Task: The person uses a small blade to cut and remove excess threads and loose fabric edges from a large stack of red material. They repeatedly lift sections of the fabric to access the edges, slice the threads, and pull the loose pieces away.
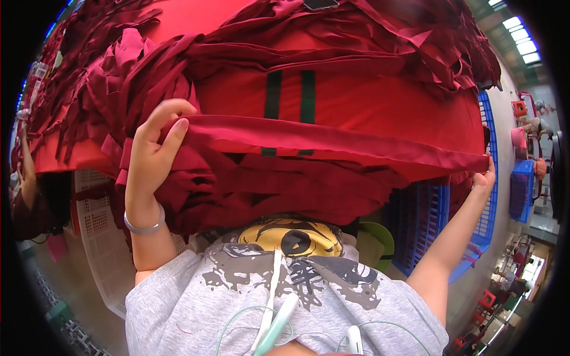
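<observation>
A long dark-red fabric strip (332, 137) is stretched across the front of a red-covered table (368, 98). At its left end my left hand (159, 139) pinches it between thumb and fingers. Far to the right, my right hand (485, 175) holds the other end near the table's right edge, its fingers partly hidden. Below the strip, more dark-red fabric (285, 184) hangs over the near edge toward my lap. Next to my left hand lies a thick heap of dark-red strips (127, 77). Two dark green bands (307, 98) cross the red cover behind the stretched strip.
More fabric strips (332, 44) cover the table's far side, with a dark phone-like object (320, 4) among them. A white plastic crate (101, 231) stands at left, a blue crate (418, 225) at right. Another person's arm (27, 163) shows at the far left.
</observation>
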`<action>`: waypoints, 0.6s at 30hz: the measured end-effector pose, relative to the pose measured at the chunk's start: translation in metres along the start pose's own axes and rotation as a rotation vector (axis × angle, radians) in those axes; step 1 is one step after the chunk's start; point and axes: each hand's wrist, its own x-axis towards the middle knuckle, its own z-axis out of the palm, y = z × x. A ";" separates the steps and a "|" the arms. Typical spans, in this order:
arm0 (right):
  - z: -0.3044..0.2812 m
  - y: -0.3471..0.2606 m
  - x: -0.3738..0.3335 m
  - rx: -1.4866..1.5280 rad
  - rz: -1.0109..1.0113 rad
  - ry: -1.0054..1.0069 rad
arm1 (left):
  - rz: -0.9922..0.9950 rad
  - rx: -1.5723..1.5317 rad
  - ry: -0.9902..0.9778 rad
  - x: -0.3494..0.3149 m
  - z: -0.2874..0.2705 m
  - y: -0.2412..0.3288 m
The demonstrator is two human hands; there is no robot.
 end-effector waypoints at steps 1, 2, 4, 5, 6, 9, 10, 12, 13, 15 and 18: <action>-0.005 0.002 0.011 -0.026 -0.037 0.122 | 0.173 0.168 0.023 0.002 0.005 0.000; -0.013 0.002 0.018 -0.095 -0.070 0.143 | 0.127 0.258 -0.125 0.001 0.000 0.012; -0.031 -0.022 0.032 -0.142 -0.092 0.190 | 0.124 0.365 -0.134 -0.001 0.000 0.011; -0.038 -0.035 0.036 -0.164 -0.104 0.212 | 0.124 0.419 -0.138 -0.002 -0.001 0.009; -0.043 -0.044 0.037 -0.208 -0.070 0.190 | 0.096 0.450 -0.126 -0.005 -0.003 0.001; -0.040 -0.101 0.025 -0.449 -0.084 0.267 | 0.124 0.316 0.080 -0.007 0.002 -0.015; 0.005 0.003 0.040 -0.479 0.108 0.260 | -0.004 0.434 0.145 -0.015 0.004 0.008; -0.002 -0.037 0.023 -0.446 0.206 0.005 | 0.012 0.619 0.152 -0.006 0.016 0.000; 0.010 -0.030 0.019 -0.424 0.283 -0.145 | 0.006 0.742 0.170 -0.006 0.022 0.002; 0.023 -0.023 0.028 -0.360 0.107 0.183 | -0.004 0.983 0.184 -0.003 0.032 0.000; 0.035 -0.032 0.035 -0.260 -0.024 0.057 | 0.010 1.118 0.241 -0.001 0.035 -0.003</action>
